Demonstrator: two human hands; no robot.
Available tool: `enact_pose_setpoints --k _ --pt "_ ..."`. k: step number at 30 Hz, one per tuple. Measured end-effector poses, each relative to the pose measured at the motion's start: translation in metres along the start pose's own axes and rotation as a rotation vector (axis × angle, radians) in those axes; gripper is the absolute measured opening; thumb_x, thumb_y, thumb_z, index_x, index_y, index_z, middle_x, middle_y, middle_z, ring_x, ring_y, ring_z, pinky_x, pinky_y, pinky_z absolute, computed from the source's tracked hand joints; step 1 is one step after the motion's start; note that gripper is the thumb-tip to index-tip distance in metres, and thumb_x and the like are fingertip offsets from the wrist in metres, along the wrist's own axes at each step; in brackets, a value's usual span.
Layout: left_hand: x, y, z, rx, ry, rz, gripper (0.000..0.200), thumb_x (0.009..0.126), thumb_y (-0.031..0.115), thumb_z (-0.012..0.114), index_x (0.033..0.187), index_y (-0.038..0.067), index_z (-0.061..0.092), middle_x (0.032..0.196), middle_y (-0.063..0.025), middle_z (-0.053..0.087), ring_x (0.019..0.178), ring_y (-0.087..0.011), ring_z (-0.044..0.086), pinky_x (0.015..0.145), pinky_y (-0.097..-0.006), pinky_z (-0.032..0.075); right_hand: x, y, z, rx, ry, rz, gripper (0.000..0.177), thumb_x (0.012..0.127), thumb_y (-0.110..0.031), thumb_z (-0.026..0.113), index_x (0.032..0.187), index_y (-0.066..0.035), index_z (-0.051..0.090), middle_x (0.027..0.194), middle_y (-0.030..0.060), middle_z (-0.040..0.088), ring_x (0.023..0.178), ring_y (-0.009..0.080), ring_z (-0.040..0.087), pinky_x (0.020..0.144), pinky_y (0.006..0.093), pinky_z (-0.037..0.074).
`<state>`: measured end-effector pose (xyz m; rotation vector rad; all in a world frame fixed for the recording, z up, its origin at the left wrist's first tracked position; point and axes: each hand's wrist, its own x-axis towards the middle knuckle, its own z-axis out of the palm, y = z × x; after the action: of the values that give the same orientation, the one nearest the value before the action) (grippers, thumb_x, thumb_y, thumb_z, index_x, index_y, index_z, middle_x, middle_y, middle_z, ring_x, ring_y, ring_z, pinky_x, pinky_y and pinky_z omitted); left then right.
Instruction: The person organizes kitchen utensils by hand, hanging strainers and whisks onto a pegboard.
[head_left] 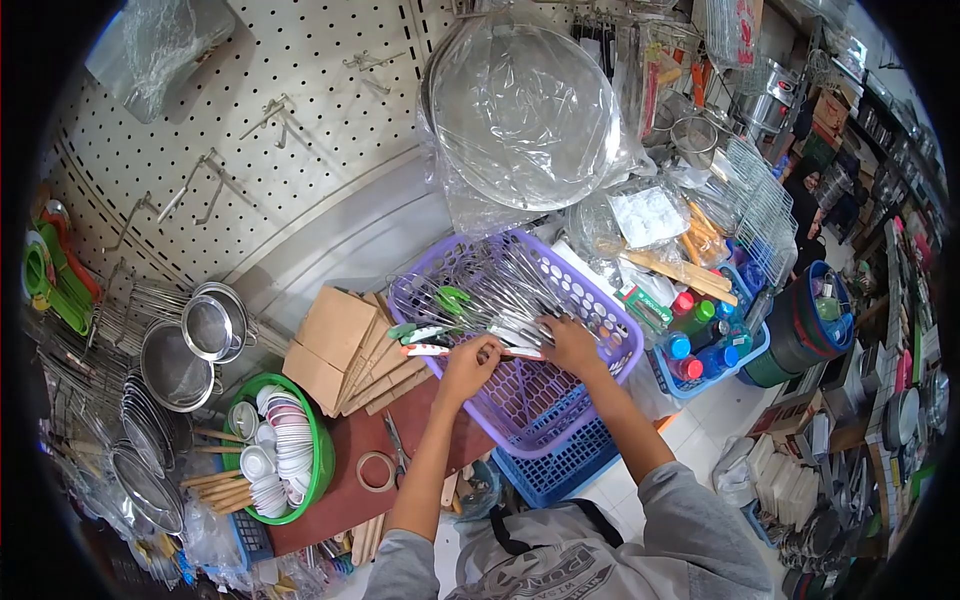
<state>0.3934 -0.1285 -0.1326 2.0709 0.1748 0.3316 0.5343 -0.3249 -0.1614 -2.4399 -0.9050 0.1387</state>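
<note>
Both my hands are over a purple plastic basket (625,350) that holds a pile of thin metal utensils (490,275) with wire-like shafts. My left hand (470,368) is closed, fingers pinched at a slim utensil with an orange-and-white handle (524,352). Further right, my right hand (570,347) has its fingers curled down at the near side of the pile; what lies under them is hidden. A bright green handle (452,299) shows among the metal. Green-and-white handles (415,332) stick out over the basket's left rim.
Folded brown cardboard (335,345) leans left of the basket. Scissors (396,445) and a tape roll (376,471) lie on a red-brown surface. A green basin (325,450) holds white spoons. Bottles fill a blue basket (762,345) to the right. A person stands far right.
</note>
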Motion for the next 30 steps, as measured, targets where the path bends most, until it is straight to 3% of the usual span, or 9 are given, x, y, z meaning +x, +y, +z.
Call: enact_pose_setpoints --k 5,8,9,12,13,17,20,24,30 --pt "0.000 -0.001 0.001 -0.001 0.040 0.040 0.011 0.095 0.007 0.067 0.102 -0.001 0.070 0.080 -0.0091 0.071 0.064 -0.0129 0.064 0.060 -0.0298 0.050 0.010 0.009 0.010 0.142 -0.126 -0.039 0.055 0.077 -0.020 0.077 0.130 -0.021 0.064 0.092 0.0151 0.073 0.094 0.0370 0.071 0.083 0.0473 0.055" --pt "0.000 0.003 0.000 0.017 0.026 0.006 0.011 0.095 0.008 0.067 0.102 -0.001 0.070 0.081 -0.0091 0.071 0.066 -0.0134 0.066 0.062 -0.0297 0.051 0.012 0.009 0.001 0.315 -0.292 -0.115 0.053 0.078 -0.021 0.077 0.130 -0.019 0.064 0.092 0.0139 0.073 0.091 0.0364 0.071 0.082 0.0468 0.056" --pt "0.000 0.003 0.000 0.016 0.017 -0.016 0.011 0.094 0.008 0.067 0.102 0.000 0.070 0.082 -0.0091 0.071 0.067 -0.0136 0.066 0.062 -0.0297 0.051 0.012 0.001 -0.008 0.332 -0.374 -0.065 0.049 0.080 -0.025 0.077 0.127 -0.017 0.066 0.096 0.0143 0.073 0.098 0.0367 0.070 0.085 0.0457 0.055" --pt "0.001 0.002 0.001 0.027 0.021 0.003 0.012 0.093 0.007 0.067 0.102 0.001 0.070 0.084 -0.0096 0.072 0.070 -0.0161 0.069 0.065 -0.0309 0.053 0.012 0.009 0.011 0.173 -0.127 -0.164 0.045 0.081 -0.027 0.078 0.124 -0.017 0.068 0.105 0.0137 0.072 0.118 0.0386 0.063 0.092 0.0457 0.053" --pt "0.000 0.002 0.001 0.051 0.013 -0.008 0.011 0.093 0.008 0.067 0.102 0.001 0.070 0.084 -0.0100 0.072 0.071 -0.0176 0.069 0.066 -0.0316 0.053 0.016 0.012 0.012 0.145 -0.119 -0.217 0.041 0.083 -0.027 0.078 0.123 -0.022 0.070 0.130 0.0163 0.062 0.137 0.0443 0.046 0.102 0.0539 0.048" --pt "0.002 0.008 0.000 0.128 -0.032 -0.037 0.011 0.091 0.008 0.067 0.099 0.001 0.070 0.087 -0.0113 0.073 0.074 -0.0234 0.071 0.070 -0.0348 0.055 0.013 0.003 0.011 -0.020 0.083 -0.019 0.046 0.084 -0.027 0.077 0.128 -0.031 0.067 0.157 0.0212 0.033 0.147 0.0495 0.028 0.106 0.0735 0.037" --pt "0.001 0.012 0.000 0.145 -0.055 -0.061 0.010 0.091 0.009 0.066 0.098 0.002 0.069 0.087 -0.0116 0.073 0.075 -0.0256 0.072 0.071 -0.0366 0.055 0.009 0.006 0.018 -0.011 -0.002 0.105 0.055 0.084 -0.029 0.076 0.136 -0.032 0.061 0.156 0.0236 0.034 0.149 0.0504 0.026 0.107 0.0719 0.037" --pt "0.001 0.008 0.001 0.139 -0.048 -0.067 0.010 0.091 0.011 0.066 0.097 0.003 0.069 0.084 -0.0115 0.073 0.075 -0.0267 0.072 0.071 -0.0378 0.055 0.011 0.004 0.019 -0.030 0.074 0.175 0.053 0.085 -0.032 0.075 0.136 -0.028 0.059 0.144 0.0274 0.049 0.132 0.0547 0.043 0.103 0.0609 0.046" --pt "0.002 0.006 0.002 0.150 -0.040 -0.102 0.014 0.092 0.014 0.067 0.101 0.004 0.070 0.083 -0.0116 0.074 0.076 -0.0265 0.073 0.069 -0.0385 0.055 0.013 0.005 0.014 -0.099 0.041 -0.024 0.042 0.087 -0.019 0.069 0.128 -0.024 0.062 0.110 0.0177 0.063 0.105 0.0382 0.064 0.089 0.0500 0.054"
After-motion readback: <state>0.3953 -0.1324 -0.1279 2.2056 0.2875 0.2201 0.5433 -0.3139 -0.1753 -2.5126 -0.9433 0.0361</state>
